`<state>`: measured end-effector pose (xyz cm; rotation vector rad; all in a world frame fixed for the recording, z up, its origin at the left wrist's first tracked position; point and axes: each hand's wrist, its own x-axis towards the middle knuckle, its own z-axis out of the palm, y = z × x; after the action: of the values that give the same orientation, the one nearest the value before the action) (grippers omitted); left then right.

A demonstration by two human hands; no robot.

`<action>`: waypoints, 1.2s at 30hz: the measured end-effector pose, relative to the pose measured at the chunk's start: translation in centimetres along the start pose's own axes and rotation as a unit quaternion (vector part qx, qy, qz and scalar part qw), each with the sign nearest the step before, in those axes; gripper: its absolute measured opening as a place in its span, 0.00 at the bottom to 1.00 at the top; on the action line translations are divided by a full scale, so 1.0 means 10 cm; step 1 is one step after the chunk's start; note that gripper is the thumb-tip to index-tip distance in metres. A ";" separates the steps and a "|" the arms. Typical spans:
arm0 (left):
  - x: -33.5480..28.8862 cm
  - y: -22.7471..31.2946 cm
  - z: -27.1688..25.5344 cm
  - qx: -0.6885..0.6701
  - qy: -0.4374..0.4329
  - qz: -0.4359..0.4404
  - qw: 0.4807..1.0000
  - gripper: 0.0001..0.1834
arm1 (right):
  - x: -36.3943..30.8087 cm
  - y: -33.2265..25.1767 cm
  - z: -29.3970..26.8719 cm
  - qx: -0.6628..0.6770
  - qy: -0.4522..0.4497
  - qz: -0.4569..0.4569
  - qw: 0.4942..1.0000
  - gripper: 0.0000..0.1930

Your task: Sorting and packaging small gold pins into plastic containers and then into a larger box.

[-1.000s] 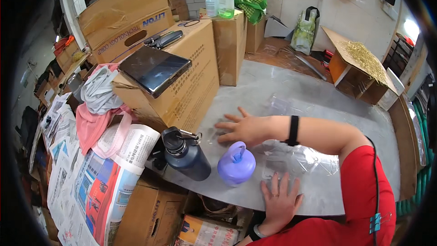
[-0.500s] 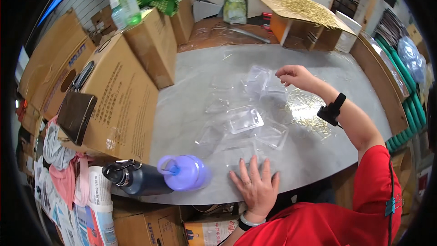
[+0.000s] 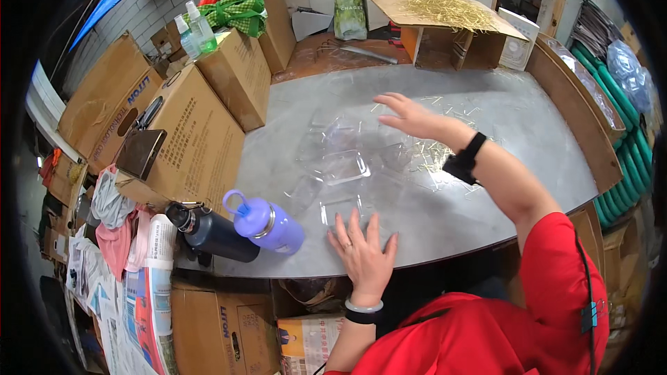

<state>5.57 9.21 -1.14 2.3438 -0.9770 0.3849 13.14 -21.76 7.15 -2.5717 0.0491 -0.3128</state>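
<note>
Fingers spread, my left hand (image 3: pixel 363 253) rests near the table's front edge, its fingertips beside a clear plastic tray (image 3: pixel 339 210). Over the middle of the table my right hand (image 3: pixel 411 119) reaches leftward, fingers stretched out, nothing visible in it. Several more thin transparent trays lie loosely about; the plainest one (image 3: pixel 345 168) has a shiny rim, and the outlines of others are hard to separate. Under and around my right wrist, thin gold-coloured strips (image 3: pixel 431 156) are scattered on the grey tabletop (image 3: pixel 528 146).
On the left stand cardboard boxes (image 3: pixel 198 139), a phone (image 3: pixel 142 155), a dark bottle (image 3: pixel 221 235) and a purple bottle (image 3: pixel 271 226). At the back, a cardboard stand (image 3: pixel 389 8) carries a heap of gold strips (image 3: pixel 451 10). A wooden border (image 3: pixel 580 125) bounds the right side.
My right hand has gone left from above the gold strips toward the trays, its curled fingers straightening. The trays look shifted among themselves. My left hand stays spread; the whole view has moved somewhat.
</note>
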 end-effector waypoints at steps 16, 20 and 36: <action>-0.14 0.32 -0.03 -0.057 0.023 0.117 0.991 0.20 | -2.65 -0.32 0.01 -0.248 0.052 0.032 0.967 0.33; -0.13 0.77 0.12 -0.111 -0.079 0.171 0.976 0.22 | -2.53 0.10 0.14 -0.178 -0.007 -0.013 0.984 0.30; -0.09 1.02 0.48 0.074 -0.240 0.158 0.955 0.47 | -2.60 0.22 0.34 -0.162 0.224 0.141 0.951 0.28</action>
<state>-2.15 0.94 -1.42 2.4732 -1.6124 -0.0041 -11.30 -19.35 -2.33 -2.7046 0.6778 -0.8283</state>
